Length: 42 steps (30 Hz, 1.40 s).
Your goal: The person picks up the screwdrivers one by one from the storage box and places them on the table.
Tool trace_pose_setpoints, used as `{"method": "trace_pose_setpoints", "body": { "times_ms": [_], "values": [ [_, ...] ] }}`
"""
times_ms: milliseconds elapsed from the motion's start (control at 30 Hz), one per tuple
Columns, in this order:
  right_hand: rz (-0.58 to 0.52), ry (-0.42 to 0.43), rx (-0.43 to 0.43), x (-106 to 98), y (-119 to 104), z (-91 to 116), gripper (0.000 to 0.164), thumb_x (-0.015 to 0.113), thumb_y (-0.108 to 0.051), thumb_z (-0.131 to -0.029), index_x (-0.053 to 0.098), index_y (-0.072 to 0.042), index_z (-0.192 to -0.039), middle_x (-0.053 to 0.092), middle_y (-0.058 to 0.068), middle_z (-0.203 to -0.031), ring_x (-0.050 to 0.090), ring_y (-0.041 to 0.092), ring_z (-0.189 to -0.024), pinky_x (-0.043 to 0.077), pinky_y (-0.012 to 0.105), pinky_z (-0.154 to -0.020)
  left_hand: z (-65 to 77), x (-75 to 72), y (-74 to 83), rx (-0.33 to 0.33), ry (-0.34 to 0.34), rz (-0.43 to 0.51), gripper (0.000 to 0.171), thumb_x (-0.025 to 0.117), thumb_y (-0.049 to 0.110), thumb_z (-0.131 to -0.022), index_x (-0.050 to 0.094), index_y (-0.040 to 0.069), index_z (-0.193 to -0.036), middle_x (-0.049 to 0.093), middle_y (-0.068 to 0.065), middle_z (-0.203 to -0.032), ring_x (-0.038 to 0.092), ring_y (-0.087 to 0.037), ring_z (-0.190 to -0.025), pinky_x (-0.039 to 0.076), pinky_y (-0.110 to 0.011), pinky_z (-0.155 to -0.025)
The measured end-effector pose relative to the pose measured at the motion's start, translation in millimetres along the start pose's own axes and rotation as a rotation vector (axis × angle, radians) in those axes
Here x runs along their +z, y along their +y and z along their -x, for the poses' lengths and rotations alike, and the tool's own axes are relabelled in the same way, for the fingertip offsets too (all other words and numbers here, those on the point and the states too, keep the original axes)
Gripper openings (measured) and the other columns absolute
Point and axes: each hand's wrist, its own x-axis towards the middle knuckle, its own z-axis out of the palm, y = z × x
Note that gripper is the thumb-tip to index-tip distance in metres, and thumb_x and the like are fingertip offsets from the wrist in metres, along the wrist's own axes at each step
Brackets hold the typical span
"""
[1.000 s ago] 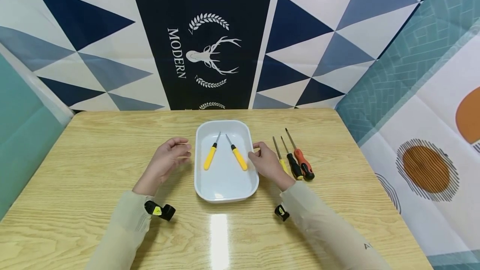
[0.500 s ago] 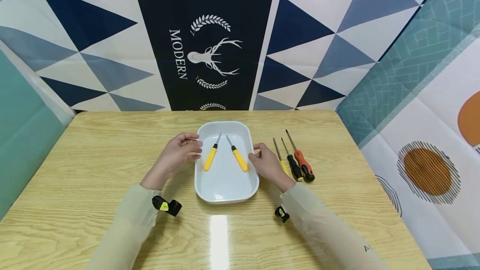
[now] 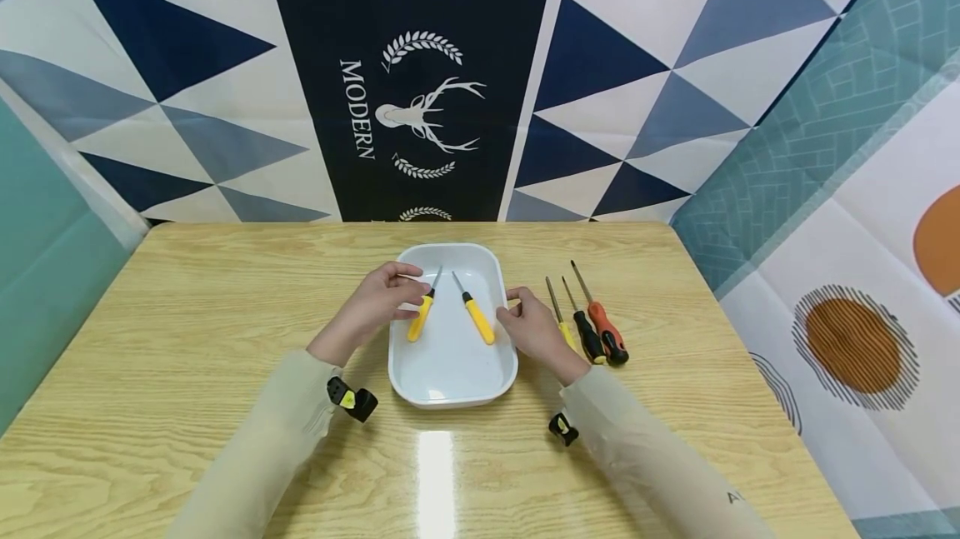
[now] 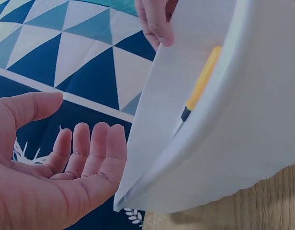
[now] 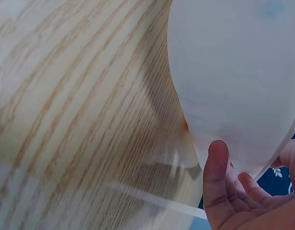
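Note:
A white rectangular tray (image 3: 452, 371) sits on the table, with two small yellow-handled screwdrivers inside. The left one (image 3: 416, 331) is partly covered by my left hand (image 3: 375, 304); the right one (image 3: 478, 319) lies in full view, its tip slanting toward the back. My left hand reaches over the tray's left rim with loosely bent fingers. In the left wrist view this hand (image 4: 66, 167) has nothing between thumb and fingers. At the right rim, my right hand (image 3: 534, 329) pinches the tray's edge. In the right wrist view its fingers (image 5: 217, 167) lie against the tray's outer wall.
Right of the tray lie a yellow screwdriver (image 3: 566, 334), a black one (image 3: 588, 334) and a red-and-black one (image 3: 609, 331), close to my right forearm. The wooden table (image 3: 187, 339) ends at a patterned backdrop (image 3: 420, 106) behind the tray.
My left hand has moved right, from beside the tray to over its left rim and the left screwdriver. My right hand stays at the right rim; the tray and screwdrivers have not moved.

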Motion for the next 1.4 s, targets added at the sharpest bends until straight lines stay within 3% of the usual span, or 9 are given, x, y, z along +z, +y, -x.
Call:
{"method": "trace_pose_setpoints", "body": {
  "times_ms": [233,567,800,1000,1233,1400],
  "values": [
    [0.000,0.002,0.004,-1,1,0,0.037,0.048,-0.029,-0.089,0.044,-0.011,-0.120,0.053,0.008,-0.086,0.050,0.016,-0.064,0.044,0.023,-0.049,-9.8,11.8,4.9,-0.053,-0.023,-0.083,0.049,0.061,0.020,-0.083,0.039,0.005,-0.124,0.049,-0.011,-0.104,0.051,-0.029,-0.103,0.051,-0.035,-0.081],
    [-0.009,0.003,0.005,-2,2,0,0.036,0.048,-0.029,-0.089,0.044,-0.011,-0.119,0.053,0.008,-0.084,0.049,0.016,-0.062,0.043,0.023,-0.048,-19.7,26.6,11.1,-0.083,-0.057,-0.276,0.054,0.067,0.024,-0.077,0.042,0.009,-0.122,0.049,-0.009,-0.108,0.051,-0.028,-0.102,0.051,-0.035,-0.080],
    [-0.008,0.003,0.005,-2,2,-1,0.036,0.048,-0.029,-0.089,0.044,-0.011,-0.120,0.053,0.008,-0.085,0.050,0.016,-0.062,0.043,0.023,-0.048,-28.3,38.3,13.9,-0.084,-0.050,-0.374,0.053,0.070,0.025,-0.073,0.045,0.009,-0.117,0.051,-0.007,-0.100,0.052,-0.025,-0.089,0.051,-0.030,-0.070],
    [-0.006,-0.005,0.009,-1,2,-1,0.035,0.048,-0.029,-0.089,0.044,-0.012,-0.119,0.054,0.008,-0.085,0.051,0.016,-0.062,0.044,0.024,-0.048,-35.0,49.0,14.2,-0.116,-0.033,-0.460,0.049,0.070,0.027,-0.072,0.047,0.011,-0.112,0.053,-0.006,-0.101,0.052,-0.018,-0.088,0.051,-0.030,-0.069],
    [0.007,-0.006,0.003,-1,2,-1,0.036,0.048,-0.029,-0.088,0.044,-0.011,-0.119,0.054,0.007,-0.085,0.051,0.016,-0.062,0.044,0.023,-0.048,-36.6,56.8,19.0,-0.163,-0.036,-0.487,0.046,0.069,0.028,-0.073,0.046,0.011,-0.110,0.050,-0.003,-0.106,0.050,-0.017,-0.092,0.051,-0.028,-0.066],
    [0.014,-0.001,-0.001,-1,2,-1,0.036,0.049,-0.030,-0.088,0.045,-0.011,-0.119,0.054,0.007,-0.085,0.051,0.016,-0.063,0.043,0.023,-0.048,-39.5,61.2,19.9,-0.233,-0.032,-0.433,0.040,0.069,0.025,-0.073,0.044,0.010,-0.101,0.045,-0.003,-0.093,0.045,-0.016,-0.081,0.051,-0.032,-0.070]
  ]
}}
